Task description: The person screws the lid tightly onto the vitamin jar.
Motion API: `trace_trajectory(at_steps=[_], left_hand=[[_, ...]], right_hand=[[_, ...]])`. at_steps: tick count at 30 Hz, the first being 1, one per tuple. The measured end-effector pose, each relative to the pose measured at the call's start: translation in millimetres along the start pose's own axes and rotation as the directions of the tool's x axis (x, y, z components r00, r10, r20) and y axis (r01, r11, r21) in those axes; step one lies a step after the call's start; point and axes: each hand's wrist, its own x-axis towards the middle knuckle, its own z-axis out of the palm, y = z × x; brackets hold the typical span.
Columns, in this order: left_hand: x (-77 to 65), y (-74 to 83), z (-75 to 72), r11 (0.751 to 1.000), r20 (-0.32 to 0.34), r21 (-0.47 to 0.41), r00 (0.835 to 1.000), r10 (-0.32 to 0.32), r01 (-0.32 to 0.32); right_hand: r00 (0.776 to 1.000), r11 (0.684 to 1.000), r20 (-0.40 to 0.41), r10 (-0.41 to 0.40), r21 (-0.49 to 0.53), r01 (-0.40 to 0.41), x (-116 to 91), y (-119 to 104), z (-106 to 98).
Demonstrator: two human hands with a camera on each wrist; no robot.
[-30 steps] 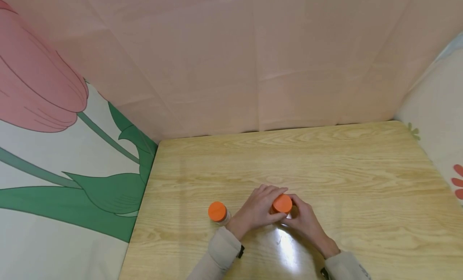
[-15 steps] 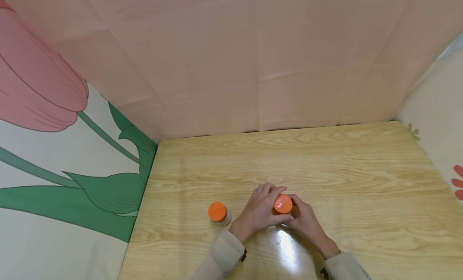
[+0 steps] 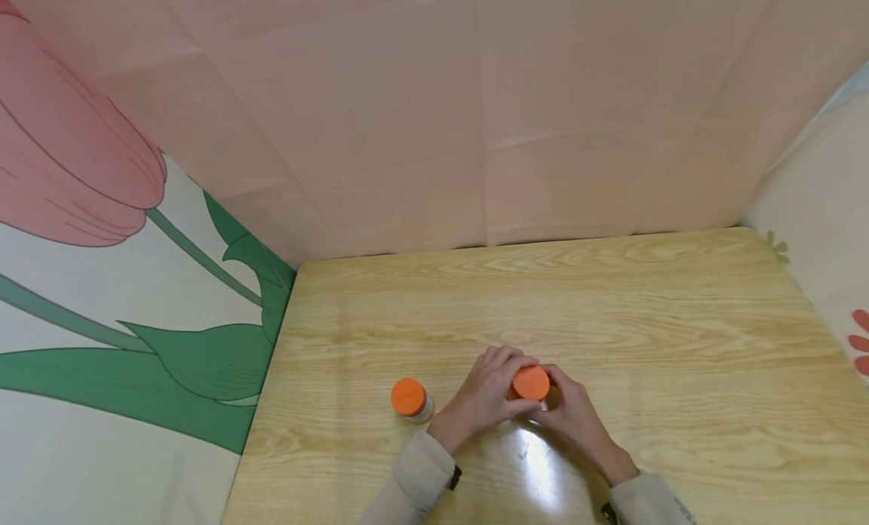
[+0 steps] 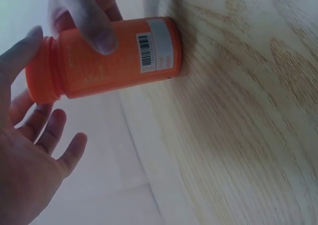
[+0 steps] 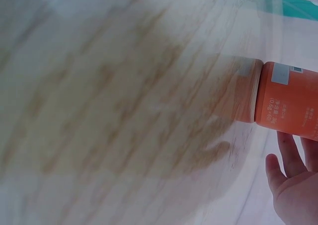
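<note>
An orange plastic bottle [image 4: 119, 61] with a barcode label stands upright on the table, its base against the wood. My left hand [image 3: 482, 393] holds the orange screw cap [image 3: 531, 382] between thumb and fingers; in the left wrist view some of its other fingers spread away from the cap. Around the bottle's body is my right hand [image 3: 577, 416], its thumb pressed on the side in that same view. The right wrist view shows the lower part of the bottle [image 5: 293, 103], with fingers beneath it. A second bottle [image 3: 409, 397] with an orange cap stands beside my left wrist.
The wooden table [image 3: 577, 299] extends to the back and right of both hands. Pink cloth [image 3: 407, 133] hangs behind its far edge. Flower-printed cloth [image 3: 88, 404] borders the left side, and another printed cloth [image 3: 815, 201] the right.
My left hand turned slightly at the cap and then came back; the cap tipped a little and levelled again. The right hand and the second bottle stayed in place.
</note>
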Motion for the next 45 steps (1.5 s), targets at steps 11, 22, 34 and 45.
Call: trace_trajectory(at_steps=[11,22,34,45], left_hand=[[0.7,-2.2,-6.9,0.997,0.141,-0.078,0.99,0.02,-0.009],[0.4,0.5,1.5,0.998,0.077,-0.012,0.995,-0.058,0.059],[0.3,-1.6,1.8,0.999,0.051,-0.037,0.999,-0.006,0.008],[-0.3,-2.8,0.1,0.997,0.105,-0.07,0.994,0.021,-0.013]], right_hand=[[0.996,0.998,0.06,0.065,0.019,-0.067,0,-4,-1],[0.998,0.998,0.049,0.037,0.039,-0.039,0,-5,-3],[0.998,0.998,0.037,0.056,0.024,-0.057,2,-6,-2],[0.997,0.997,0.045,0.058,0.04,-0.059,1,-7,-3]])
